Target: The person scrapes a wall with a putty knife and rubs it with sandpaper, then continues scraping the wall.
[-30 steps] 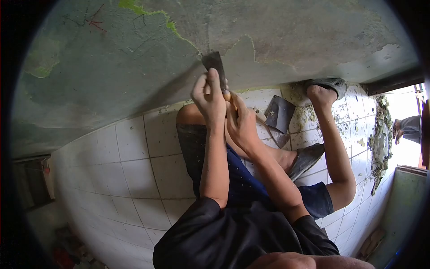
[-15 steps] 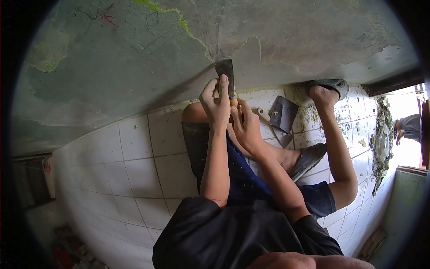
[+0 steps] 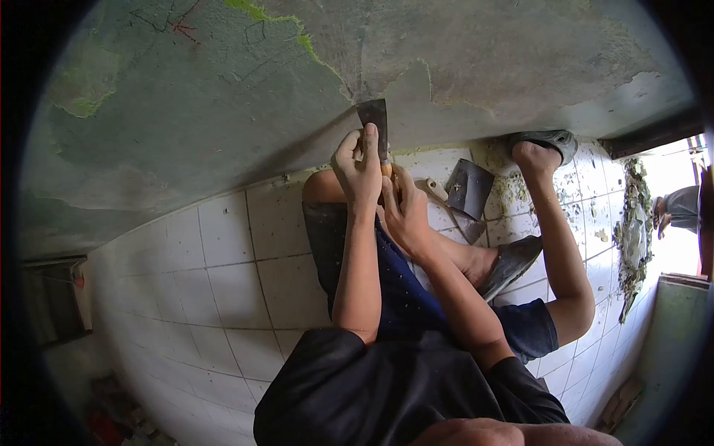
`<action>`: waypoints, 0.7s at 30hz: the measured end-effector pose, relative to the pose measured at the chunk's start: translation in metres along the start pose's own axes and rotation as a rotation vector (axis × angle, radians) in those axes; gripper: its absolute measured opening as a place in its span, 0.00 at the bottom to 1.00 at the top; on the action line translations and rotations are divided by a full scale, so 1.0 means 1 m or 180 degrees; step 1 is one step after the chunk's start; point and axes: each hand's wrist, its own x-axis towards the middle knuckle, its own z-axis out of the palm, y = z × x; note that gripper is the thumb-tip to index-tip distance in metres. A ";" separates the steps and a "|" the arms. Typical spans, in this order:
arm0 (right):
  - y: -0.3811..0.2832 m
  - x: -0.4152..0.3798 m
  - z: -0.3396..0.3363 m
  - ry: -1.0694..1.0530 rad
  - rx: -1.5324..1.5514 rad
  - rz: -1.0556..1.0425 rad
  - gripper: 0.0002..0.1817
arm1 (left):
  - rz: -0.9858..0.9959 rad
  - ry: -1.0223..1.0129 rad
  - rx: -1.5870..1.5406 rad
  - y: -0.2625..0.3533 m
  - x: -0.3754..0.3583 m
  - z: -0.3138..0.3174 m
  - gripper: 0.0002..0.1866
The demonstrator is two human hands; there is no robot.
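A scraper (image 3: 376, 123) with a dark blade and a wooden handle stands with its blade edge against the painted wall (image 3: 245, 97), at a border of peeled paint. My left hand (image 3: 360, 167) is closed at the blade, its thumb lying along the metal. Just below, my right hand (image 3: 406, 215) is wrapped round the wooden handle, hiding most of it. Loose flakes speckle my dark clothing under both hands.
A second, wider scraper (image 3: 470, 189) lies on the white tiled floor (image 3: 227, 230) near my right hand. Paint scrapings (image 3: 513, 189) surround it, and a debris pile (image 3: 634, 230) lies farther right. Another person's foot (image 3: 659, 215) shows by the doorway. My legs are folded beneath my arms.
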 end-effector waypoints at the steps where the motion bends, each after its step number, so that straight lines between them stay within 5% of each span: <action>1: -0.001 0.000 -0.001 -0.0009 0.0049 0.0025 0.18 | 0.0021 0.0017 0.0123 0.000 0.001 0.000 0.22; 21: 0.005 0.000 -0.001 0.0041 0.0023 -0.0192 0.17 | -0.0046 -0.0064 -0.0118 0.012 -0.004 0.004 0.23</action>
